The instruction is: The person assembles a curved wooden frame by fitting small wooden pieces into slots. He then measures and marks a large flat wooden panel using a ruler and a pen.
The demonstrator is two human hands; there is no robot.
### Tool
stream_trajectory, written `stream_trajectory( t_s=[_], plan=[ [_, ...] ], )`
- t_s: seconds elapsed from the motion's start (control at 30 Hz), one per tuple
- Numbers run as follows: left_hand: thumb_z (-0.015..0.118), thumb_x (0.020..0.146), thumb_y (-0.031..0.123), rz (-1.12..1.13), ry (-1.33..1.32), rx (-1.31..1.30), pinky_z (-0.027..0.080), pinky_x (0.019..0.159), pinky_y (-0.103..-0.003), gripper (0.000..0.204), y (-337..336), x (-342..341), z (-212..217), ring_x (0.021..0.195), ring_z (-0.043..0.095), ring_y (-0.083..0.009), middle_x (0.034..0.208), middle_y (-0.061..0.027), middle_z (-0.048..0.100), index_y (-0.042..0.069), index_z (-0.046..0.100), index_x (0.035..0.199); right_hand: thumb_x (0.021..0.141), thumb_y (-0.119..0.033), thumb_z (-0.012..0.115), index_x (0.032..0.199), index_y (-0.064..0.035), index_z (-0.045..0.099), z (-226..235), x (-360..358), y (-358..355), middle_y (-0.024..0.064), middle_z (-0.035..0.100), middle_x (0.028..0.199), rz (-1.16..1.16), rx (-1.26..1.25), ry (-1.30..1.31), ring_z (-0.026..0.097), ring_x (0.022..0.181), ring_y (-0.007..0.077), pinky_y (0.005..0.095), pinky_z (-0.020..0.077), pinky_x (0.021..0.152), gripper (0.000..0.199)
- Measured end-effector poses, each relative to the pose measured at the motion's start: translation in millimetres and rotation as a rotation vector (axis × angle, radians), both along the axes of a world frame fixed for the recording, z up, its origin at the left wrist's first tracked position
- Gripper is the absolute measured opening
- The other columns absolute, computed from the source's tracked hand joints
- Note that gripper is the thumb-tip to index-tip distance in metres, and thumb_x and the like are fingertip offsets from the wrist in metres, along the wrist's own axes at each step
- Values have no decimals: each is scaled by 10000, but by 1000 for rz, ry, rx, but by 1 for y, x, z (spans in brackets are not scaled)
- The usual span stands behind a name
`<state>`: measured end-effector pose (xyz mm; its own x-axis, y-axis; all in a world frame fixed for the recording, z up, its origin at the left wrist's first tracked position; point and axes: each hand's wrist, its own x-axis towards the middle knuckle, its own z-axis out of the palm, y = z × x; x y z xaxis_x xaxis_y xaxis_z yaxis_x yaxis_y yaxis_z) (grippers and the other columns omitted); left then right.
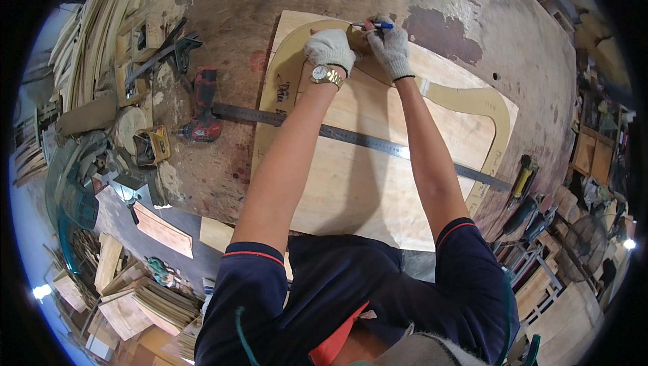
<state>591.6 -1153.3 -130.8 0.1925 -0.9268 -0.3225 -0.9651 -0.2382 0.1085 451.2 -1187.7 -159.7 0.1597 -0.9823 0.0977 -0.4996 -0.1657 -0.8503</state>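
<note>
A brown curved template (500, 117) lies on a pale wooden board (351, 197) on the workbench. My left hand (329, 47), in a pale knit glove, rests on the template's far curved part; its fingers are mostly hidden from above. A gold-coloured wristwatch (326, 77) circles that wrist. Just right of it, my gloved right hand (391, 50) is closed round a blue pen (383, 25). The pen's tip points left, at the template's far edge. Beneath both forearms a long steel ruler (368, 141) crosses the board and template.
Left of the board lie a red and black cordless drill (203, 104) and a yellow tape measure (156, 144). Long wood strips (91, 38) are stacked at the far left. A yellow and black tool (524, 177) sits by the bench's right edge. A fan (584, 248) stands beyond.
</note>
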Motion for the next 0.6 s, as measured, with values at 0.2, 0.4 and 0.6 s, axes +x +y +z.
stream_trajectory(
  t_s=[0.2,0.4,0.6],
  plan=[
    [817,700,573,-15,-13,23,580,677,-417,520,0,0,6,825,743,-290,909,-139,760,111,792,937,951,-281,647,980,-65,681,1,-18,15,175,693,798,-18,-58,114,689,723,345,407,521,637,220],
    [792,666,708,-37,-24,50,566,699,-409,659,0,-1,18,835,732,-276,904,-122,759,109,792,940,974,-297,649,975,-48,674,11,-49,39,123,724,791,-17,36,57,699,715,223,342,526,651,250],
    [753,645,792,14,-32,149,567,689,-425,798,0,-4,18,850,735,-300,918,-172,754,66,770,975,977,-271,646,951,-62,672,7,-72,60,103,716,767,-81,118,-28,705,710,214,323,523,640,213]
  ],
)
